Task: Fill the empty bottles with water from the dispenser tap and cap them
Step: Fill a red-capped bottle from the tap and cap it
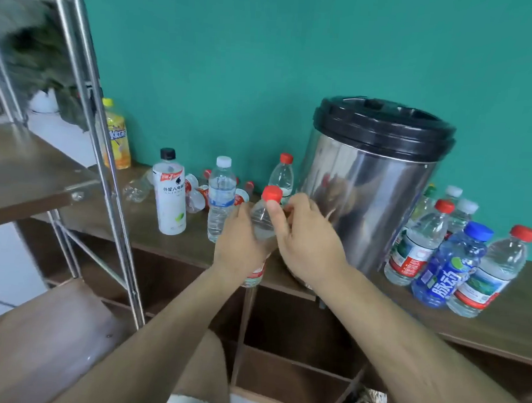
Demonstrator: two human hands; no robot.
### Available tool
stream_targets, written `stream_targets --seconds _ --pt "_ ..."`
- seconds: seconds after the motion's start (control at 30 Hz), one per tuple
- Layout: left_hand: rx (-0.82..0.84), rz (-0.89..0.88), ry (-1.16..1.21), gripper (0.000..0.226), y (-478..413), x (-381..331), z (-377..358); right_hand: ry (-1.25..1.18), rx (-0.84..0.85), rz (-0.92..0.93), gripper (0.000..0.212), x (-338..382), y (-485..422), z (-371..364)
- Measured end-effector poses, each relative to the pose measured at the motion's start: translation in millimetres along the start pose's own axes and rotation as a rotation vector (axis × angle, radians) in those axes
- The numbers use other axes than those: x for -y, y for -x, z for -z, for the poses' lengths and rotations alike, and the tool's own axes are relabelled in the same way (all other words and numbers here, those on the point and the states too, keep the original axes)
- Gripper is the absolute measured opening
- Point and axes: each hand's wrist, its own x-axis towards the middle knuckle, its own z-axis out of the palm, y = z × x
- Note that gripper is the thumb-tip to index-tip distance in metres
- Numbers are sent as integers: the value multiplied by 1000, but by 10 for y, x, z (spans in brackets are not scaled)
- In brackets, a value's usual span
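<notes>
Red-capped bottle (262,219), water inside, beside steel dispenser (365,190)

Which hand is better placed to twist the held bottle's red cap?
Right hand: its thumb and fingers sit at the neck just under the red cap, while the left hand grips the bottle lower down.

I see the dispenser (365,190) on the tabletop (497,321), up against the wall (234,63). Just in front of it and a bit to the left, my left grip (238,246) holds the held bottle (262,219) round its middle, and my right grip (308,239) pinches its top. Left of that stand a near bottle (220,199) and a far bottle (170,197) with lying bottles (198,195) behind them, a back bottle (281,174) stands beside the dispenser, a bunch of bottles (448,264) crowds the dispenser's right, and far left a lone bottle (116,137) stands behind the rack (107,170).
</notes>
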Motion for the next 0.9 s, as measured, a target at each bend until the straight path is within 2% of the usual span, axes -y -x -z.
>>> stream_targets --seconds 0.07,0.1,0.17,0.27,0.37,0.53,0.73,0.9 --pt "16 56 54 53 -231 109 -12 -27 52 -13 35 -85 45 -248" --pt "15 111 112 57 -322 134 -27 -31 100 -29 35 -127 57 -365" --pt "16 176 199 68 -482 175 -74 -52 196 -62 50 -172 57 -592" --pt "57 137 226 79 -650 195 -146 -162 250 -159 64 -167 44 -911" --pt "152 107 215 87 -747 203 -192 -193 262 -225 57 -152 1 -1243" --pt "312 115 145 87 -924 218 -240 -141 317 -301 62 -133 -184 -1564" --pt "353 90 150 60 -1172 262 -264 -144 285 -369 63 -190 -510 -1634" --pt "366 74 191 49 -1343 352 -371 -191 231 -381 74 -289 -695 -1687"
